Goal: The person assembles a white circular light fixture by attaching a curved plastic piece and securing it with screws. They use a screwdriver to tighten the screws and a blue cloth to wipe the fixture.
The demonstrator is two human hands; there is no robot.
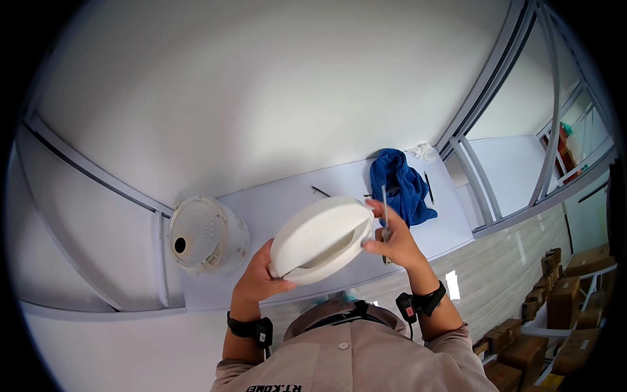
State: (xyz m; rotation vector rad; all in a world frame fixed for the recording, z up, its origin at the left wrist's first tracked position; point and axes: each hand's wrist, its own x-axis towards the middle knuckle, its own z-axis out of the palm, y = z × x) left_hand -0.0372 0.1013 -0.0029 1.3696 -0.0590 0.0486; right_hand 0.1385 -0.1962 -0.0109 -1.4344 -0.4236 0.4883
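Both hands hold up a white, rounded plastic housing [320, 225] with a long curved recess along its near side. At its left end is my left hand [258, 277], closed on the rim with the thumb at the lower edge. My right hand [395, 238] grips the opposite end between thumb and fingers. A slim tool with a thin grey shaft [385, 199], which looks like a screwdriver, also sits in the right hand; its handle is partly hidden by the fingers. The housing is tilted above the table, and its underside is out of sight.
A white round tub [208, 235] with a dark hole stands on the table [287, 189] at left. Beyond my right hand lie a crumpled blue cloth [401, 186], a dark pen-like stick [428, 187] and white crumpled material [422, 151]. Another dark stick [320, 191] lies behind the housing.
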